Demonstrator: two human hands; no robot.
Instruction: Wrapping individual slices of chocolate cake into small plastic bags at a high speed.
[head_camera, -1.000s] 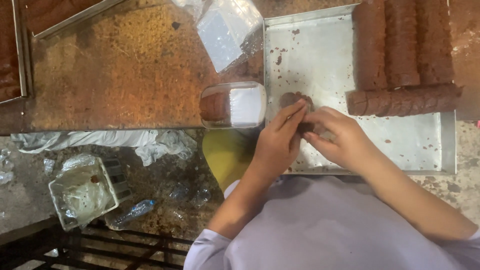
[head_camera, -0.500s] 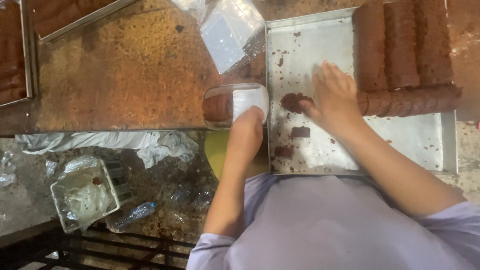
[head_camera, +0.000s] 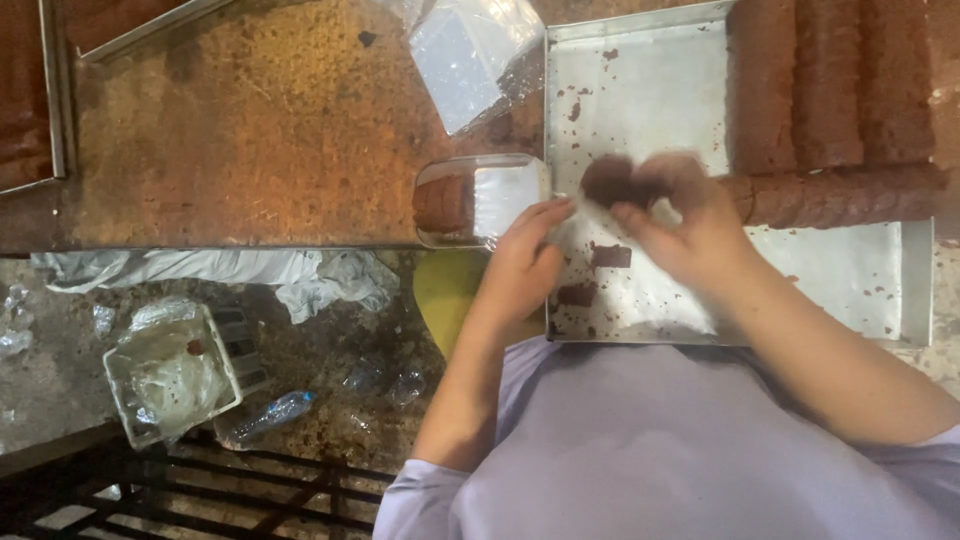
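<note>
Left hand (head_camera: 520, 265): rested at tray's (head_camera: 650, 90) near-left edge, fingers loosely curled, holding nothing.
Right hand (head_camera: 690, 225): pinched brown piece (head_camera: 612, 182) over tray's left half.
Box (head_camera: 480, 198): just left of tray.
Rolls (head_camera: 830, 90): tray's far-right corner.

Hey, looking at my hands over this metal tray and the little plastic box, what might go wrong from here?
1. The brown piece in the right hand looks crumbly; it may break, as the crumbs on the metal tray suggest.
2. The clear plastic box sits at the counter's edge; the left hand might nudge it off.
</note>
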